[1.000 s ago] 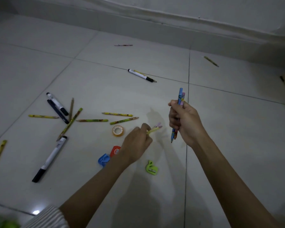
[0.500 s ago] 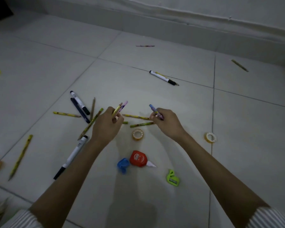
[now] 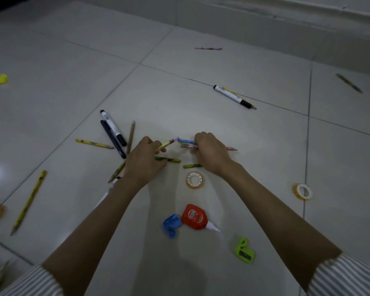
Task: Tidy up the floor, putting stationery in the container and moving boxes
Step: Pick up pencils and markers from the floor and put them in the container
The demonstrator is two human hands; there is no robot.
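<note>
My left hand point(image 3: 144, 162) grips a yellow pencil with a pink end point(image 3: 168, 143), low over the floor. My right hand point(image 3: 212, 154) grips a blue pencil point(image 3: 186, 141) and a second pencil, whose tip pokes out to the right. Two green pencils point(image 3: 171, 160) lie on the tiles between and under my hands. Left of them lie two markers point(image 3: 113, 128), a brown pencil point(image 3: 131, 135) and a yellow pencil point(image 3: 93, 143). No container or box is in view.
A tape roll point(image 3: 194, 180), a red glue bottle point(image 3: 195, 216), a blue sharpener point(image 3: 170, 225) and a green sharpener point(image 3: 245, 251) lie near me. Another tape roll point(image 3: 302, 191) sits right. A marker point(image 3: 232, 96) and pencils lie farther off; the wall base runs along the back.
Both hands have come down and forward to the floor among the pencils. The right hand's pencils turned from upright to lying flat, and the view has tilted down and left.
</note>
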